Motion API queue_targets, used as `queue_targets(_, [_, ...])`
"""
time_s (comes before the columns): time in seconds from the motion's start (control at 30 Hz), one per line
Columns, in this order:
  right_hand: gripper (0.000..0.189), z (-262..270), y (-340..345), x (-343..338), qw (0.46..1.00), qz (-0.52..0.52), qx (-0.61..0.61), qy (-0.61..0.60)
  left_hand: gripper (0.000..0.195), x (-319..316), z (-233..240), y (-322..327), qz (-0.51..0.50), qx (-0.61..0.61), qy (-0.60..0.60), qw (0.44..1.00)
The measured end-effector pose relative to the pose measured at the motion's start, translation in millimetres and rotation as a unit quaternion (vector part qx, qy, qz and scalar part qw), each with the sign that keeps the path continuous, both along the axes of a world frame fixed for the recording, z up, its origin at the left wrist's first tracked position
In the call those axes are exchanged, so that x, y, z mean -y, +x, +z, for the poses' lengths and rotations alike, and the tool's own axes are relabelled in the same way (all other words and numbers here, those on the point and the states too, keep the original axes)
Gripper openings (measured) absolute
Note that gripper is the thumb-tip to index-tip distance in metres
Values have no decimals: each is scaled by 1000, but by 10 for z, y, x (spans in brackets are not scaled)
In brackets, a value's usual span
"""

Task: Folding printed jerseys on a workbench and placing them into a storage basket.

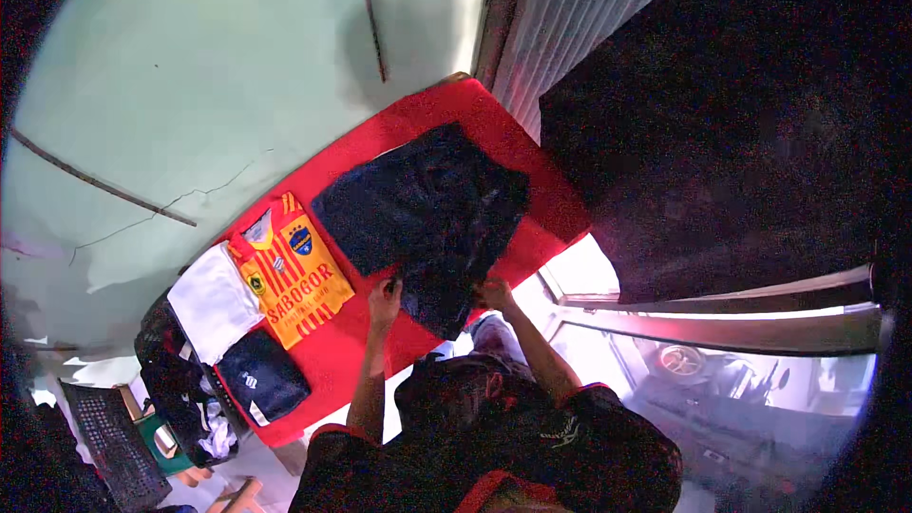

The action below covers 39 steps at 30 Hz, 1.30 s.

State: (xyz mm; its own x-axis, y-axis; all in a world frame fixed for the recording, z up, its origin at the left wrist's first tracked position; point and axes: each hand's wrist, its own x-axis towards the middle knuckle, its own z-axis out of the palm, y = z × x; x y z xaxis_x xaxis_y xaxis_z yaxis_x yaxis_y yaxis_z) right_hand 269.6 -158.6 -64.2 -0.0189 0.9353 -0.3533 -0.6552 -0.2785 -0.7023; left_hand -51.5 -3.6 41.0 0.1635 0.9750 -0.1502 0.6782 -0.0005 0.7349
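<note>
A dark navy garment (pixel 427 206) lies spread on a red-covered table (pixel 506 121), its near part narrowing toward my body. My left hand (pixel 385 303) pinches the garment's left edge near its lower end. On the opposite side, my right hand (pixel 493 294) grips the right edge, its fingertips partly lost against the dark cloth. Wrinkles run across the middle of the fabric. Poor light on the cloth hides what kind of garment it is.
Left of the garment lies a folded red-and-yellow football jersey (pixel 303 292) bearing writing. Beside it are folded white cloth (pixel 215 303) and a folded dark garment (pixel 263 377). A black basket (pixel 114 442) and heaped clothes (pixel 178 370) stand lower left. A pale wall (pixel 178 71) borders the table.
</note>
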Motion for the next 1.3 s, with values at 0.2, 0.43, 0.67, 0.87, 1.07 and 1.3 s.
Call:
queue_targets(0.2, [42, 596, -108, -98, 999, 14, -15, -34, 26, -152, -527, -203, 124, 281, -86, 948])
queue_targets(0.43, [38, 969, 11, -155, 922, 240, 294, 78, 25, -107, -373, -389, 151, 29, 58, 986])
queue_targets(0.67, [39, 777, 243, -232, 842, 207, 442, 231, 27, 137, 284, -103, 80, -11, 37, 996])
queue_targets(0.87, [39, 805, 700, -390, 807, 97, 485, 324, 37, 483, 305, 631, -65, 59, 87, 992])
queue_targets(1.07, [40, 854, 939, -821, 761, -13, 491, 423, 43, 772, 536, 1048, -121, -106, 187, 969])
queue_targets(1.3, [41, 180, 1909, -1178, 985, -138, 87, 63, 51, 881, 554, 1695, -77, -203, 153, 964])
